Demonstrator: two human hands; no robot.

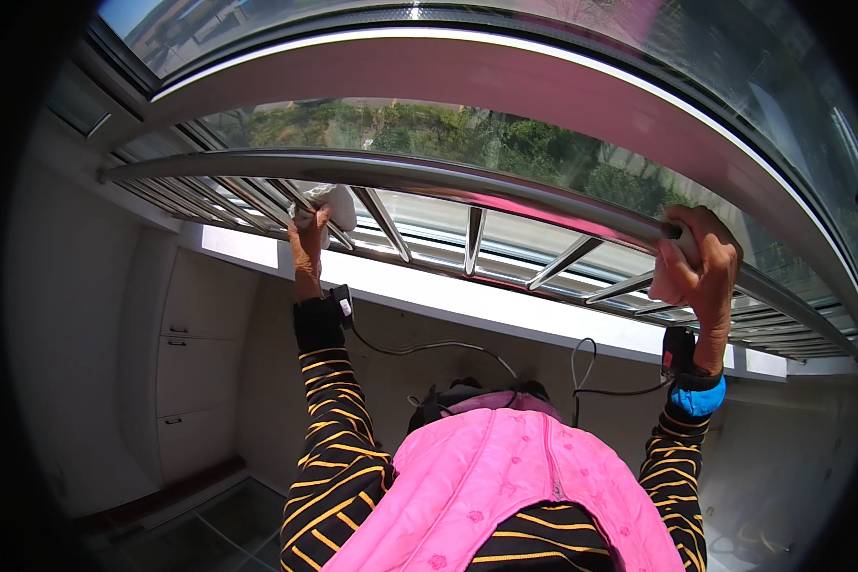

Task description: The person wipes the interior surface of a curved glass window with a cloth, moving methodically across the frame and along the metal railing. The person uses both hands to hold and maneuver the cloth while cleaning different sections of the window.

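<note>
A shiny metal railing (391,173) with thin upright bars runs across in front of a window. My left hand (310,229) is closed on a white cloth (337,205), bunched against the bars below the top rail. Farther right, my right hand (707,253) wraps around the top rail with a pale cloth (672,276) in its fingers. Part of that cloth hangs under the rail, and the rest is hidden by the hand.
Behind the railing are window panes in a pinkish frame (429,71). A white sill (505,310) runs below the bars. White cabinets (195,372) stand at the left. Black cables (429,345) hang from devices on both wrists, in front of my pink vest (505,458).
</note>
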